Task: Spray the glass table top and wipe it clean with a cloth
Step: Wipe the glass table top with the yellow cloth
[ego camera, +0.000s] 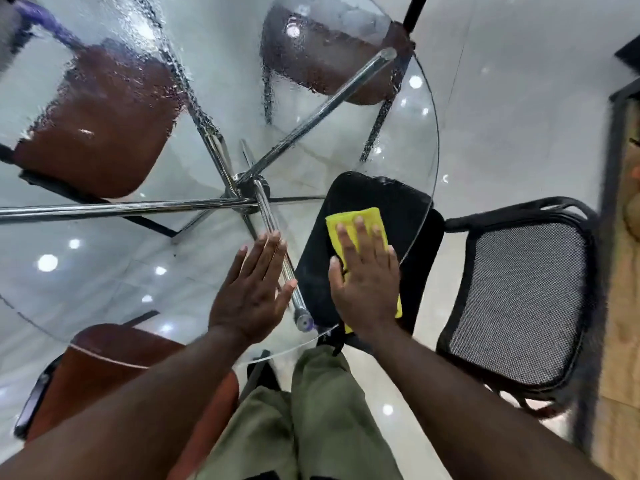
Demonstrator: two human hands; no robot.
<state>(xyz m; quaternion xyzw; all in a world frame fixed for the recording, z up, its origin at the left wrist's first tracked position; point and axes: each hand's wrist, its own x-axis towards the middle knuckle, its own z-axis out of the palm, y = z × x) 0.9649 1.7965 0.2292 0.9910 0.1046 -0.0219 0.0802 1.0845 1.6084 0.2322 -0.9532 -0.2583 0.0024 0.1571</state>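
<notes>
The round glass table top (pixel 131 271) fills the upper left of the head view, with spray droplets over its far half. A folded yellow cloth (pixel 363 221) lies on the glass near the right rim. My right hand (pixel 367 282) presses flat on the cloth, fingers straight and spread. My left hand (pixel 252 289) rests flat on the glass beside it, fingers straight, holding nothing. No spray bottle is clearly visible.
Chrome table legs (pixel 138 206) cross under the glass. Brown chairs (pixel 100 123) show through the top and one stands at the near left. A black chair seat (pixel 408 216) sits under the rim, and a black mesh chair (pixel 516 303) stands to the right.
</notes>
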